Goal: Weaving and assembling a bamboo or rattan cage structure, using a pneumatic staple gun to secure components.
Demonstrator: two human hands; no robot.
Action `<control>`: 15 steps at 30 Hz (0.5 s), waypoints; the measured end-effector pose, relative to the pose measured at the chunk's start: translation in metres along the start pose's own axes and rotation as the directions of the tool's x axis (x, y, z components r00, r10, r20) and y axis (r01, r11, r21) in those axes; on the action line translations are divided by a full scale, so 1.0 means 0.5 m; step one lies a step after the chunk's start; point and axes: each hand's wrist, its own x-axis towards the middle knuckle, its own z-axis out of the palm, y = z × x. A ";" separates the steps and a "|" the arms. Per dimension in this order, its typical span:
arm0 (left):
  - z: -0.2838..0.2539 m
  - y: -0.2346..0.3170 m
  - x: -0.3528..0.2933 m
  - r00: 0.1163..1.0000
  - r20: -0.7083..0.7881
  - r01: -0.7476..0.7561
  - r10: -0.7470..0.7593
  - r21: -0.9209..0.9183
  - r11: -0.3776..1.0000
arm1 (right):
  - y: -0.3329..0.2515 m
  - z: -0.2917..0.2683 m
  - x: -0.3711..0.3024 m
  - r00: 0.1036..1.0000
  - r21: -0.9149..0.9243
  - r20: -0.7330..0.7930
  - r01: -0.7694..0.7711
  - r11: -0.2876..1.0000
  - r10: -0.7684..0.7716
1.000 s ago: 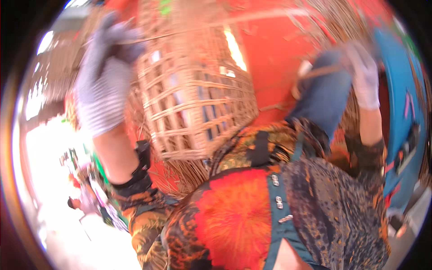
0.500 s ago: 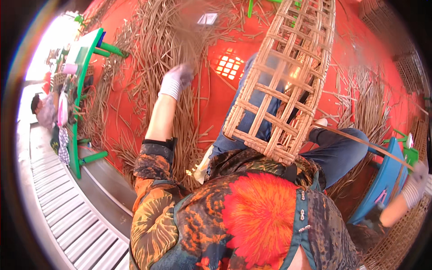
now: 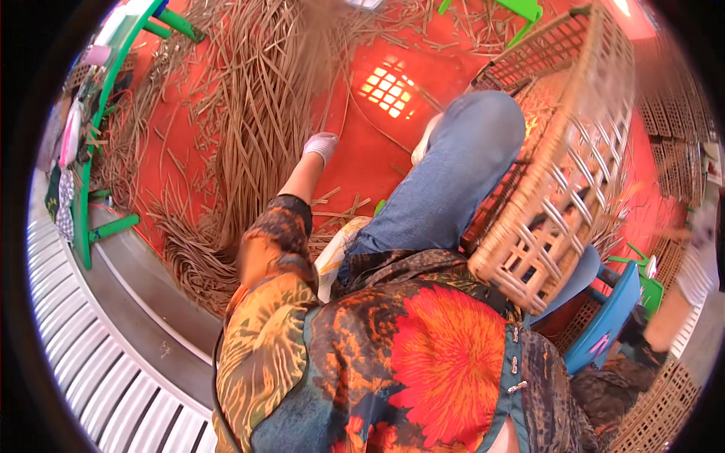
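Observation:
A woven rattan-like basket with open lattice sides leans across my lap, its far end raised to the right of my bent knee. My left hand, in a pale glove with a ribbed cuff, is beside the long pile of brown weaving strips on the floor; its fingers are hidden from view. Far to the right, my right hand, also gloved, is smeared by motion near the picture's rim. Whether it holds anything does not show. Neither hand touches the basket.
Red flooring carries scattered strips. A blue stool and a green one stand at right, with stacked baskets behind. A green-edged table is at left, near a white slatted surface. Another green stool is ahead.
The basket has turned and shifted right, now showing its inside. My left hand has moved slightly right. The strip stretched from basket to right hand no longer shows, and that hand is more blurred.

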 end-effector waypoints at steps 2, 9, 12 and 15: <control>0.032 -0.038 0.018 0.999 0.028 0.038 -0.046 0.234 0.972 | 0.017 0.201 -0.024 1.000 -0.277 -0.017 0.010 0.961 -0.015; 0.120 -0.027 -0.050 0.919 0.141 0.254 -0.367 0.499 0.828 | 0.034 0.361 -0.085 0.997 -0.453 -0.078 -0.031 0.891 -0.005; 0.140 -0.011 -0.038 0.896 0.109 0.303 -0.430 0.559 0.772 | 0.046 0.352 -0.095 0.977 -0.397 -0.214 -0.094 0.913 0.008; 0.146 -0.007 -0.023 0.889 0.120 0.300 -0.442 0.575 0.761 | 0.044 0.337 -0.100 0.947 -0.368 -0.314 -0.190 0.910 0.070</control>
